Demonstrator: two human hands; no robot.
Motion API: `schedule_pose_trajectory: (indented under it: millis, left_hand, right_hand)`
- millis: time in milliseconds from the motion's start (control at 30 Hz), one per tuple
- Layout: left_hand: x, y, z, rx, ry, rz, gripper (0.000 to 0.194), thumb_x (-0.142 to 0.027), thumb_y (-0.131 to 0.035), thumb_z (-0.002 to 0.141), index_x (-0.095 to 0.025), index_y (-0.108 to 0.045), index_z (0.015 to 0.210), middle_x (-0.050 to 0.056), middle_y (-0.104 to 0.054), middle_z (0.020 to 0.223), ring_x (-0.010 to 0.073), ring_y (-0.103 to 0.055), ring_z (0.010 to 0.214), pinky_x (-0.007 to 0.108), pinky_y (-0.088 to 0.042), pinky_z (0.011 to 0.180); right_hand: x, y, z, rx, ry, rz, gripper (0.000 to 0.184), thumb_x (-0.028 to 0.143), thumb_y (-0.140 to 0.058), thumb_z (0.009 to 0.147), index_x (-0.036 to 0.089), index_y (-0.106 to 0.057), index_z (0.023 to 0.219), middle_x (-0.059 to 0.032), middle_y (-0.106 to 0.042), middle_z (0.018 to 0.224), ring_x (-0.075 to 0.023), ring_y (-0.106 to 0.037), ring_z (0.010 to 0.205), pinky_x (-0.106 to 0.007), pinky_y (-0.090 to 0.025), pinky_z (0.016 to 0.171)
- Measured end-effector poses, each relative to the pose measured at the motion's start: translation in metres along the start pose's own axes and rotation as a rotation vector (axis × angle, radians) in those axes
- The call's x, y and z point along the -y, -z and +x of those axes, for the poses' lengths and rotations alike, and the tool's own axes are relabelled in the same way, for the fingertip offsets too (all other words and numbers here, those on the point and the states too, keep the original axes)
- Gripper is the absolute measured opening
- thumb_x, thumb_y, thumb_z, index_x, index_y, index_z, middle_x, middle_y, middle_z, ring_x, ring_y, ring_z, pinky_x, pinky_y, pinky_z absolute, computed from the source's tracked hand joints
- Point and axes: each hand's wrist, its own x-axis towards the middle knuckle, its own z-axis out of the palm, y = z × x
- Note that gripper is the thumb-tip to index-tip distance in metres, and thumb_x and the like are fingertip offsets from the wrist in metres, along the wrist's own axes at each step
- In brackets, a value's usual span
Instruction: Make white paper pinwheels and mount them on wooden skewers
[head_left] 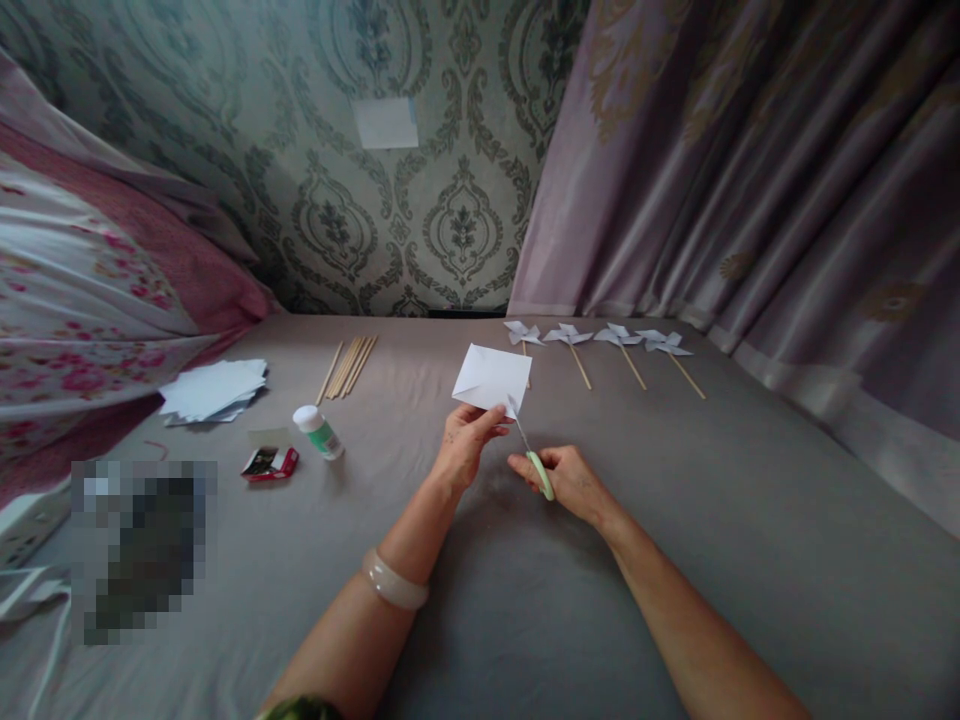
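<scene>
Currently, the left hand (466,440) pinches a white paper (489,372) by its lower edge, thumb on top, holding it up over the grey sheet (420,500) near the middle of the view. The right hand (571,482) grips green-handled scissors (543,478), their blades at the paper's lower right corner; how far apart the blades stand is too small to tell. Past the paper, to the right, four pinwheels (619,335) lie in a row, each on a stick, the leftmost stick partly hidden by the paper. Off to the left are a bunch of loose sticks (352,368), a white-capped bottle (321,434) standing upright, an open red box (270,462) just beside it, and a pile of sheets (210,390). A pale bangle (396,580) circles the left forearm.
</scene>
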Motion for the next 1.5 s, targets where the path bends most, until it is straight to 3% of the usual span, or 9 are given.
schedule_pose_trajectory:
  millis: [200,467,800,1500]
  left_hand:
    - [0.0013,0.0004,0.0003,0.006,0.008,-0.007,0.03,-0.028,-0.084,0.054,-0.013,-0.07,0.076,0.005,-0.07,0.077,0.0132,-0.063,0.065,0.024,-0.047,0.06]
    - [0.0007,0.0009,0.0005,0.006,0.013,-0.015,0.03,-0.026,-0.084,0.054,-0.012,-0.069,0.076,0.004,-0.069,0.075,0.0126,-0.063,0.063,0.023,-0.048,0.058]
    - [0.0031,-0.0025,-0.0018,0.046,0.025,-0.005,0.029,-0.027,-0.084,0.055,-0.012,-0.069,0.075,0.004,-0.068,0.073,0.0118,-0.062,0.062,0.023,-0.047,0.057]
    - [0.0021,-0.0036,-0.0039,0.033,0.03,0.018,0.031,-0.028,-0.084,0.054,-0.013,-0.068,0.075,0.004,-0.068,0.076,0.0124,-0.062,0.063,0.024,-0.047,0.057]
  right_hand:
    - [0.0033,-0.0013,-0.0008,-0.051,0.008,-0.056,0.05,0.061,-0.06,0.068,0.018,-0.046,0.046,0.004,-0.038,0.045,-0.0086,-0.032,0.047,-0.025,-0.024,0.046]
    - [-0.0006,-0.0024,0.0015,-0.103,0.031,-0.093,0.046,0.055,-0.061,0.068,0.018,-0.046,0.045,0.0033,-0.039,0.045,-0.0087,-0.033,0.046,-0.024,-0.024,0.045]
    - [0.0088,-0.0012,-0.0017,-0.122,-0.006,-0.1,0.048,0.061,-0.058,0.065,0.018,-0.046,0.046,0.003,-0.038,0.046,-0.0097,-0.033,0.048,-0.025,-0.024,0.047]
    - [0.0017,-0.0016,0.0008,-0.175,0.033,-0.149,0.048,0.057,-0.057,0.068,0.017,-0.05,0.045,0.0025,-0.037,0.044,-0.0097,-0.035,0.045,-0.026,-0.023,0.045]
